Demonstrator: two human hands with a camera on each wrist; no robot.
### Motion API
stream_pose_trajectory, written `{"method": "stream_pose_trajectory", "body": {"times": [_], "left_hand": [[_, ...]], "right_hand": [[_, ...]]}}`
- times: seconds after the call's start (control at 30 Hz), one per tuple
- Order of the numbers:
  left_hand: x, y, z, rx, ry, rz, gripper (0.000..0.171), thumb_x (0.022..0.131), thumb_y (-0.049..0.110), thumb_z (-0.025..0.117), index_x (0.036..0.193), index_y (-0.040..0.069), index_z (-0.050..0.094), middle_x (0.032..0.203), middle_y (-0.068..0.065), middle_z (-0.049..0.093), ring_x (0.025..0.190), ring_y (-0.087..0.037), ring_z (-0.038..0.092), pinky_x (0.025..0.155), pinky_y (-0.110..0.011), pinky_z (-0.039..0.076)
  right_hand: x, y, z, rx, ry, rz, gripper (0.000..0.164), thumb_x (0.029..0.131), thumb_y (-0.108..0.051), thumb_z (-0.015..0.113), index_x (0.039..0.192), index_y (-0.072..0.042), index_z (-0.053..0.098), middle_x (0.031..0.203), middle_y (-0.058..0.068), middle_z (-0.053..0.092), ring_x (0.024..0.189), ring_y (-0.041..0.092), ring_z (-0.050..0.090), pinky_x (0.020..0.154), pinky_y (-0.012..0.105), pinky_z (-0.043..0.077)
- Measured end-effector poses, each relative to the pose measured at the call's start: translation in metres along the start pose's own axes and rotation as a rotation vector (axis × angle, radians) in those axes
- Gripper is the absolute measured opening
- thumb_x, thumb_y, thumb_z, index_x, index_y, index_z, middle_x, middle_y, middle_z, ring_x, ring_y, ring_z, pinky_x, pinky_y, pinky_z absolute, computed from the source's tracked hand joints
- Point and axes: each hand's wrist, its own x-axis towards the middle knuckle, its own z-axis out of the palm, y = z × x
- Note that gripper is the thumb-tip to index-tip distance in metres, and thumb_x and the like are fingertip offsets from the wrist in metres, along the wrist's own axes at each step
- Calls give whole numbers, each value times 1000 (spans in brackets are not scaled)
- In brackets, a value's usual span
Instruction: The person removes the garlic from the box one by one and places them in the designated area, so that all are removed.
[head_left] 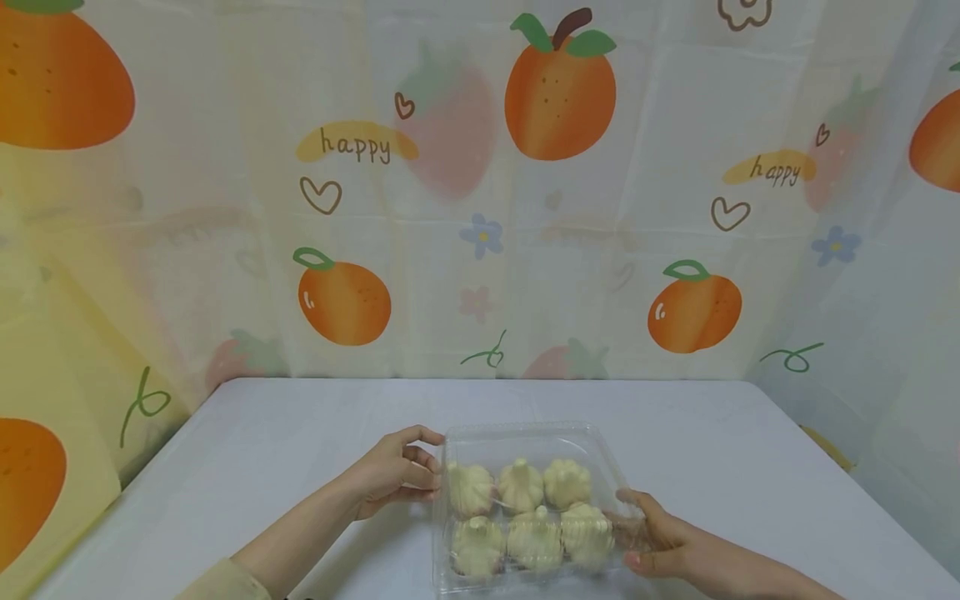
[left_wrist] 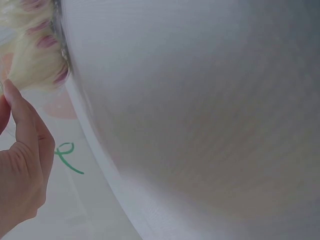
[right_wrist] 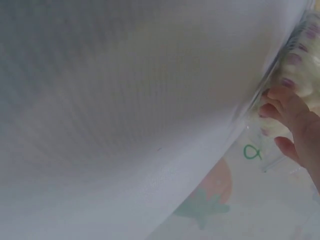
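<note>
A clear plastic clamshell box [head_left: 517,435] stands near the front of the table, in the middle of the head view. Inside it, several pale garlic bulbs [head_left: 567,482] sit in two rows. My left hand [head_left: 397,473] grips the box's left side with thumb and fingers. At the right side, my right hand [head_left: 660,533] holds the box by its wall, thumb toward the front. In the left wrist view, purple-streaked garlic [left_wrist: 40,57] shows above the left fingertips. The right wrist view has the right fingers [right_wrist: 287,102] curled against the clear wall beside the garlic.
A white-covered table [head_left: 315,425] spreads around the box. Behind it hangs a curtain [head_left: 570,250] printed with oranges, strawberries and hearts, and it continues along both sides of the table.
</note>
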Motion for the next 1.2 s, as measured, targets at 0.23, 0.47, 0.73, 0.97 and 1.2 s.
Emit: {"method": "stream_pose_trajectory", "body": {"times": [0.23, 0.47, 0.73, 0.97, 1.2], "left_hand": [[0, 2, 0, 9, 3, 2, 62, 84, -3, 69, 139, -4, 41, 92, -4, 55, 79, -15, 63, 78, -28, 63], [1, 2, 0, 10, 9, -4, 62, 84, -3, 70, 139, -4, 41, 92, -4, 55, 79, -15, 64, 78, -28, 64], [2, 1, 0, 16, 17, -6, 62, 83, -3, 70, 139, -3, 42, 92, -4, 55, 78, -15, 64, 78, -29, 64], [1, 2, 1, 19, 21, -12, 62, 83, -4, 71, 138, -3, 43, 92, -4, 54, 78, -15, 64, 78, -29, 64], [2, 2, 1, 22, 25, -14, 61, 83, -4, 71, 137, -4, 44, 92, -4, 54, 78, -15, 64, 77, -29, 64]], "right_hand": [[-2, -5, 5, 51, 1, 36, 78, 106, -37, 40, 157, -6, -12, 162, 34, 2, 148, 54, 11, 109, 73, 31], [-2, -4, 8, 58, 12, 50, 77, 107, -40, 37, 157, -7, -12, 162, 35, 0, 147, 56, 7, 108, 75, 30], [-3, -1, 6, 50, -5, 21, 76, 107, -40, 34, 157, -7, -13, 162, 34, 0, 148, 55, 3, 109, 74, 29], [-3, -1, 6, 50, 17, 42, 75, 107, -42, 35, 157, -8, -9, 162, 34, 3, 148, 55, 5, 108, 74, 30], [-4, -2, 9, 53, 48, 77, 75, 106, -45, 36, 158, -9, -4, 162, 33, 8, 148, 55, 8, 107, 75, 30]]}}
